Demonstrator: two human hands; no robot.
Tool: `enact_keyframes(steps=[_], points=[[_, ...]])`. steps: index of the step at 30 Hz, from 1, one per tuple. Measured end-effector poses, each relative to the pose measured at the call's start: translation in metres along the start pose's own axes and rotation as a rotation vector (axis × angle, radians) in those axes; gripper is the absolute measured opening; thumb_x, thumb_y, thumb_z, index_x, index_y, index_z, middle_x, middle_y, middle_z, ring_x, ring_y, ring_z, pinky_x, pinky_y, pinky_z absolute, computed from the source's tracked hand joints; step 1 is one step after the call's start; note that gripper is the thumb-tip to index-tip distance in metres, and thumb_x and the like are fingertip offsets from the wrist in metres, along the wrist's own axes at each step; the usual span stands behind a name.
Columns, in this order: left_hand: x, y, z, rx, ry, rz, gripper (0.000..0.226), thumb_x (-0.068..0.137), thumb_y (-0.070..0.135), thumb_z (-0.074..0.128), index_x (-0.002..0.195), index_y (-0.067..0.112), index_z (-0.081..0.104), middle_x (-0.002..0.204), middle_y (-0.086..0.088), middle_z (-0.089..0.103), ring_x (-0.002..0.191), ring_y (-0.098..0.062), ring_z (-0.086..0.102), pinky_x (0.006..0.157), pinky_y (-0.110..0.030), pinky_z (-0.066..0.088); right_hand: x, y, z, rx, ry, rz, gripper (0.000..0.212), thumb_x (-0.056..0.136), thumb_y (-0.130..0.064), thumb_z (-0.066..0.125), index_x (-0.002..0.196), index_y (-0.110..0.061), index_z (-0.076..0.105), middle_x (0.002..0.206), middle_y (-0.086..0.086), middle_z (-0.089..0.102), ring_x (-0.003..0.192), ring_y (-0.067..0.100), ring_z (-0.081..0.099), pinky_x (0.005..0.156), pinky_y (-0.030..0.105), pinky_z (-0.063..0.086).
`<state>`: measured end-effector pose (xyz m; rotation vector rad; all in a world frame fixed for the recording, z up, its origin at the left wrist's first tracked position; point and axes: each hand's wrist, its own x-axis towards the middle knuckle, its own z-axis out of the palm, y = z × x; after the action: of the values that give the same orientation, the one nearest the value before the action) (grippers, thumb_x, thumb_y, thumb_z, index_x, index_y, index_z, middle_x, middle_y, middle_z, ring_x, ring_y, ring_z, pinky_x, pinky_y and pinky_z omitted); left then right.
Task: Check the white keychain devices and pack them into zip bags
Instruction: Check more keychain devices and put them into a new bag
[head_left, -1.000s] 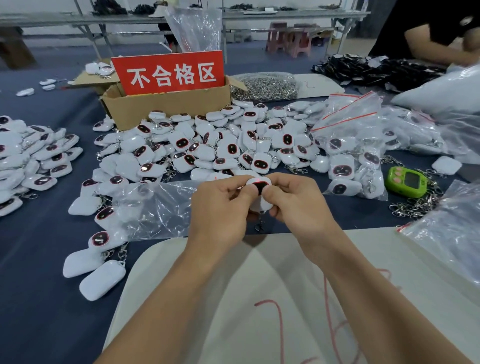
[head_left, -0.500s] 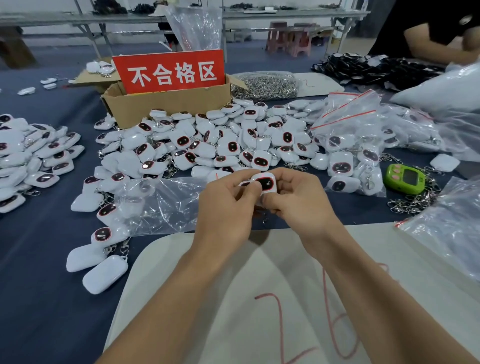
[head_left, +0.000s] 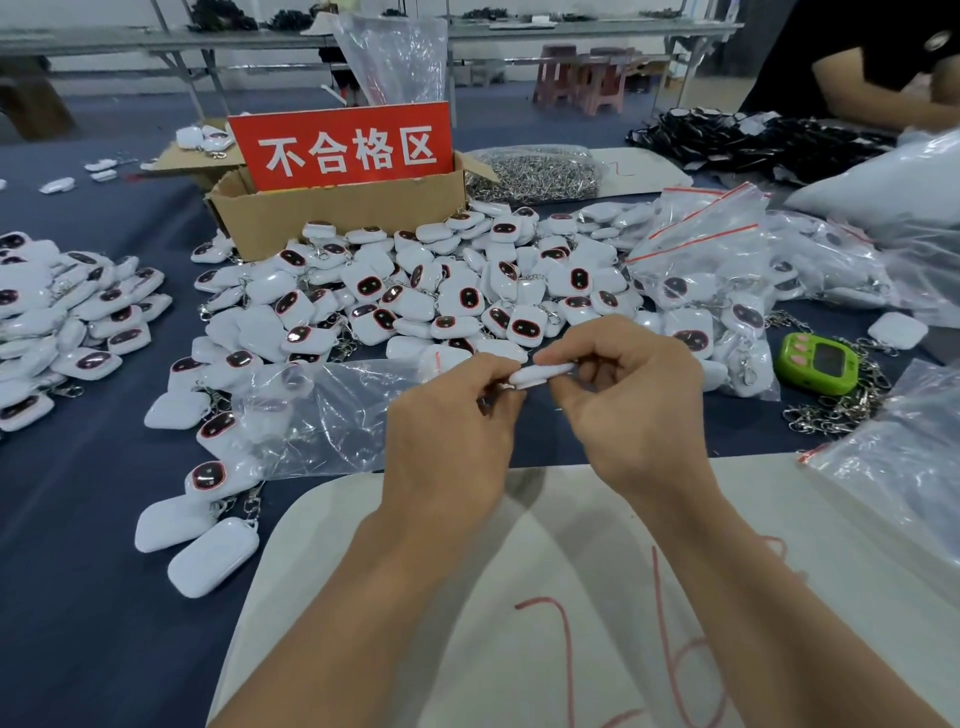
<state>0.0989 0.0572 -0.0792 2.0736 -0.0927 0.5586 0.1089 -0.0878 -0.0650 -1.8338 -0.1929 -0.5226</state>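
Both hands hold one white keychain device (head_left: 540, 374) edge-on above the table's near middle. My left hand (head_left: 447, 421) pinches its left end, where the metal clasp shows. My right hand (head_left: 628, 400) pinches its right end between thumb and fingers. Beyond the hands lies a big heap of white keychain devices (head_left: 415, 291) with dark oval faces. A clear zip bag (head_left: 322, 415) lies flat to the left of my left hand, over a few devices. Filled zip bags (head_left: 717, 291) with red strips lie to the right.
A cardboard box (head_left: 343, 213) with a red sign stands behind the heap. Another device pile (head_left: 67, 317) lies far left. A green timer (head_left: 816, 362) and loose clasps (head_left: 841, 410) sit at right. A white sheet (head_left: 571, 597) lies under my forearms. A person's arm (head_left: 878, 98) works at back right.
The device has been turned from face-up to edge-on between my fingers. Both hands stayed in nearly the same place.
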Motion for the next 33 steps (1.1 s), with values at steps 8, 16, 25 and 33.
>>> enact_keyframes(steps=[8,16,25,33], points=[[0.002,-0.001,-0.002,-0.045,-0.117,-0.005,0.051,0.089,0.003,0.069,0.119,0.044,0.07,0.101,0.021,0.076,0.093,-0.002,0.071,0.089,-0.026,0.057,0.009,0.003,-0.009,0.181,-0.118,0.329,0.025,0.075,0.005,0.081,0.084,-0.018,0.082,0.075,0.007,0.073,0.066,0.013,0.059,0.063,0.023,0.047],[0.005,0.005,-0.013,0.173,-0.124,0.077,0.029,0.082,0.049,0.072,0.111,0.051,0.066,0.088,0.031,0.068,0.08,-0.002,0.063,0.072,-0.024,0.051,0.014,0.0,-0.017,0.334,-0.334,0.608,0.022,0.099,-0.017,0.061,0.096,-0.011,0.082,0.084,0.013,0.071,0.074,0.024,0.056,0.068,0.031,0.047],[0.012,0.005,-0.021,0.355,-0.018,0.143,0.032,0.089,0.052,0.062,0.116,0.039,0.073,0.114,0.015,0.073,0.111,-0.01,0.061,0.091,-0.025,0.042,0.013,0.004,-0.011,0.092,-0.175,0.542,0.048,0.098,-0.041,0.064,0.064,-0.008,0.07,0.056,0.004,0.063,0.048,0.013,0.046,0.058,0.032,0.039],[0.022,-0.012,-0.044,0.815,-0.145,-0.144,0.079,0.089,0.052,0.058,0.157,0.026,0.028,0.122,0.0,0.065,0.118,-0.027,0.056,0.106,-0.044,0.033,0.015,0.009,-0.013,0.071,-0.018,0.574,0.049,0.087,-0.044,0.076,0.071,0.0,0.064,0.047,-0.003,0.05,0.042,0.011,0.033,0.052,0.029,0.032]])
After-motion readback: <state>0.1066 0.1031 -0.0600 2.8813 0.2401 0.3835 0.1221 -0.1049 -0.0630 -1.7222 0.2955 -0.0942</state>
